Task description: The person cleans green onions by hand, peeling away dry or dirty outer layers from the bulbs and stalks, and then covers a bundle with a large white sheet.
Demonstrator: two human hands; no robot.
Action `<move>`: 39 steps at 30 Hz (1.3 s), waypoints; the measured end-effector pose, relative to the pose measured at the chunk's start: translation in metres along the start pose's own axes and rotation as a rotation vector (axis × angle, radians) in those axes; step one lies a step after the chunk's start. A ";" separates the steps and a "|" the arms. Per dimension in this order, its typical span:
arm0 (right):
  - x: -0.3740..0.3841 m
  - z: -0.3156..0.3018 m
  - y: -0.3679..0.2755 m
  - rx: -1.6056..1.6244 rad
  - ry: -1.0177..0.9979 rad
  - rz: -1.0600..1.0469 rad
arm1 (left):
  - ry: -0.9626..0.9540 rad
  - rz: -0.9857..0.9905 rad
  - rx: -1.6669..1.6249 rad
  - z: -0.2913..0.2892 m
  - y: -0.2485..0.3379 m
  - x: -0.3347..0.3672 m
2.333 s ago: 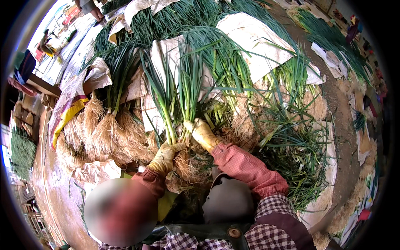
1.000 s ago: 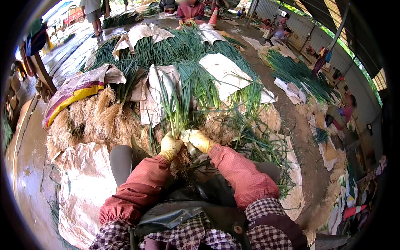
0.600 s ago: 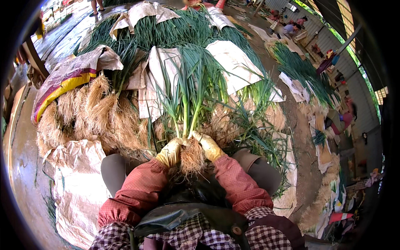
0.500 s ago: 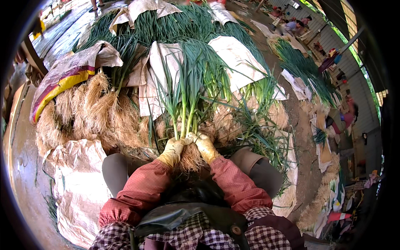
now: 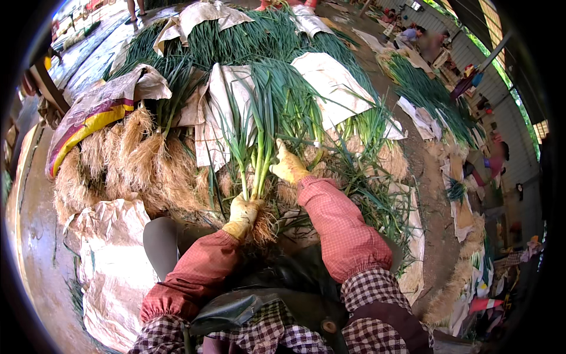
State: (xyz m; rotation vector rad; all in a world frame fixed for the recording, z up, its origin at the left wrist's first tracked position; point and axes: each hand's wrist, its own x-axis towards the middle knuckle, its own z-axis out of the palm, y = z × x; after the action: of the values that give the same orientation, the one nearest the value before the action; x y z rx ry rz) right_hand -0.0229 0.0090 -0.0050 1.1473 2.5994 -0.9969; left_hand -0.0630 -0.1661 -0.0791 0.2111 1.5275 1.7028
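Note:
A small bunch of green onions (image 5: pixel 260 159) stands in front of me, leaves pointing away and brown roots (image 5: pixel 263 226) hanging toward my lap. My left hand (image 5: pixel 243 213), in a yellowed glove, is closed round the lower stalks just above the roots. Higher up, at the right side of the stalks, is my right hand (image 5: pixel 289 164), gloved alike. Its forefinger is stretched out and its thumb is apart, with nothing seen between them. Whether the thumb touches the stalks I cannot tell. Behind the bunch lie more green onions (image 5: pixel 303 100), partly under pale sacking (image 5: pixel 333 85).
Bundles with long tan roots (image 5: pixel 132 153) lie to the left beneath a printed sack (image 5: pixel 88 124). Loose leaves (image 5: pixel 377 200) are strewn at the right, near my knee. A crumpled pale sack (image 5: pixel 115 265) lies at the near left. Several people sit farther off at the right.
My right hand has left the base of the bunch and moved up and away along the stalks, its fingers opening. My left hand keeps its hold near the roots.

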 end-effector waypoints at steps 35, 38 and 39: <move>-0.071 -0.048 0.168 -0.558 0.943 0.319 | -0.138 -0.411 -0.267 0.013 0.015 -0.024; -0.020 -0.013 0.090 0.133 0.496 0.092 | -0.180 -0.401 -0.321 0.016 0.012 -0.027; 0.000 -0.004 0.064 0.076 0.414 0.053 | -0.185 -0.369 -0.370 0.017 0.013 -0.029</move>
State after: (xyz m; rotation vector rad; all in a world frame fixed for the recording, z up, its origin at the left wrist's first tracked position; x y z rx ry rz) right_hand 0.0224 0.0426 -0.0351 1.5818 2.8352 -0.9386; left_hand -0.0397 -0.1717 -0.0524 -0.1003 1.0199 1.5821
